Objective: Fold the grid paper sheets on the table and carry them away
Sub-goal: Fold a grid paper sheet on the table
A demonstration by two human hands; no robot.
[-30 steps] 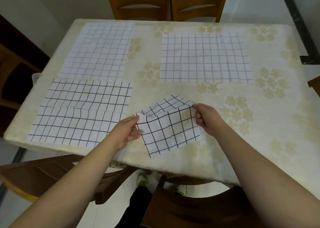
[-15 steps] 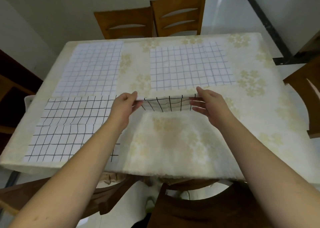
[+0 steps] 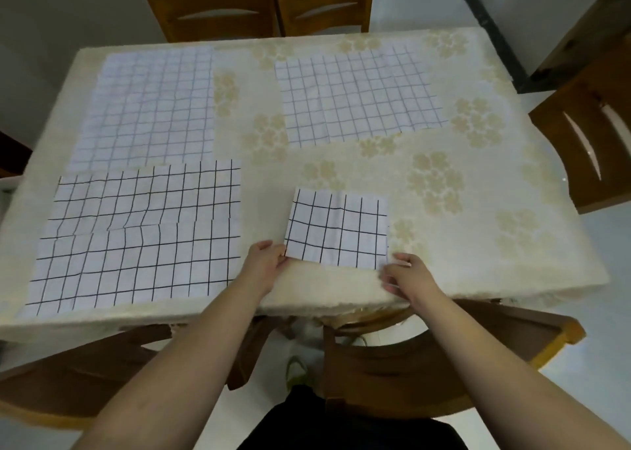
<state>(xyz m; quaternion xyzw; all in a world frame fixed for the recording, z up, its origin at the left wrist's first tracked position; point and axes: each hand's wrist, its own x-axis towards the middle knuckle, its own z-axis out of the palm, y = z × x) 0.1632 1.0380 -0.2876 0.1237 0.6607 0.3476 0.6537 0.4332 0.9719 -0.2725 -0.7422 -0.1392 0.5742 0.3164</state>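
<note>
Head view: a folded grid sheet (image 3: 336, 232) lies flat near the front edge of the surface (image 3: 512, 244), stretching away from the person. The left hand (image 3: 264, 265) and right hand (image 3: 406, 277) pinch its two near corners, equally close, fingers grasping paper.

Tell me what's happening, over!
Both hands, left and right, pinching folded sheet's near corners. Three flat sheets left. Nothing blocking.
</note>
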